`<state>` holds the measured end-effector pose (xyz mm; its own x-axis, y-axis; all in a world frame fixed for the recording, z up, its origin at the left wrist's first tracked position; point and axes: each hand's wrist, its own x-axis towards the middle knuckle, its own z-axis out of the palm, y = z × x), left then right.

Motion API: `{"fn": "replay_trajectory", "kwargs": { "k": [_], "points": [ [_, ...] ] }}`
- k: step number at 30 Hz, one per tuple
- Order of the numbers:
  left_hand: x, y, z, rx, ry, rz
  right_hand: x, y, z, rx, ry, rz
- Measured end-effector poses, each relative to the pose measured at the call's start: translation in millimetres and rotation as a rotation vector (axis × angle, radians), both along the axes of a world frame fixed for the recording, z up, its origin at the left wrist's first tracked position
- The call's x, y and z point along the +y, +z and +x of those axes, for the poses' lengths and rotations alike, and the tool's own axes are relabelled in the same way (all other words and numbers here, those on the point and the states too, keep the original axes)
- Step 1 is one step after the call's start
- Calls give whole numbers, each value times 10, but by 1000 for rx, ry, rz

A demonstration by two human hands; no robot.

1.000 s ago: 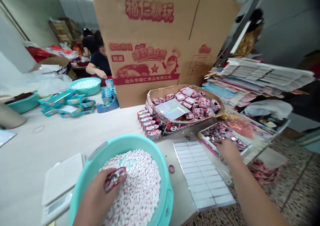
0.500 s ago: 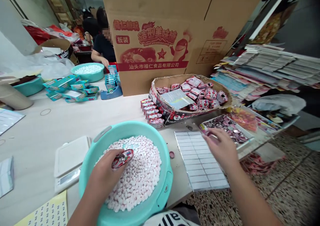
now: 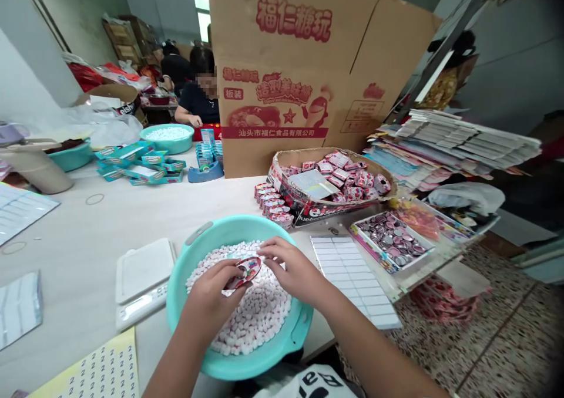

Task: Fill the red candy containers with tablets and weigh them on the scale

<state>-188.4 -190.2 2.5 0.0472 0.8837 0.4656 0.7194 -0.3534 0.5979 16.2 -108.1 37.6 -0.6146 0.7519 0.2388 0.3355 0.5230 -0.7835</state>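
Observation:
A teal basin [image 3: 282, 340] full of small white and pink candies [image 3: 253, 316] sits at the table's near edge. My left hand [image 3: 211, 295] is over the candies, closed on a small red printed tin [image 3: 245, 270] held tilted. My right hand [image 3: 293, 269] has its fingers curled in a pinch right beside the tin's upper edge; what it holds is too small to make out. A shallow tray of round metal lids [image 3: 390, 239] lies to the right, beside a white label sheet [image 3: 352, 277].
A small white scale [image 3: 143, 280] sits left of the basin. A cardboard tray of filled red tins [image 3: 339, 178] and a row of tins [image 3: 271, 201] stand behind, before a tall carton [image 3: 291, 75]. Stacked paper [image 3: 453, 137] is right. A person sits at the far end.
My right hand came away from the lid tray, crossed the label sheet and now meets the tin over the basin. The left hand kept hold of the tin.

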Motion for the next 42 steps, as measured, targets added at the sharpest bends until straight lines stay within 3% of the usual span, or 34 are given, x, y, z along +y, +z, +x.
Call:
{"fn": "replay_trajectory", "kwargs": {
  "k": [3,5,11,16,19,21,26,31,42],
  "points": [
    [6,-14,-8,-47,21,72,34,-126,-49,44,30,-137],
    [10,-25,-5,-78,20,69,42,-201,-76,55,51,-137],
    [3,37,15,-166,-29,12,56,-149,-175,-1,158,136],
    [30,29,-18,-205,125,19,149,-101,-144,-77,117,363],
    [71,-74,-40,-245,271,-165,228,-159,-104,-330,161,446],
    [91,-146,-49,-243,282,-292,262,-193,-75,-439,154,464],
    [103,-239,-64,-179,273,-293,258,-259,-25,-377,75,462],
    [104,-208,-57,-143,220,-293,234,-277,-26,-376,50,453],
    [118,-112,-92,-139,123,-183,142,-257,-84,-104,72,126]
  ]
}}
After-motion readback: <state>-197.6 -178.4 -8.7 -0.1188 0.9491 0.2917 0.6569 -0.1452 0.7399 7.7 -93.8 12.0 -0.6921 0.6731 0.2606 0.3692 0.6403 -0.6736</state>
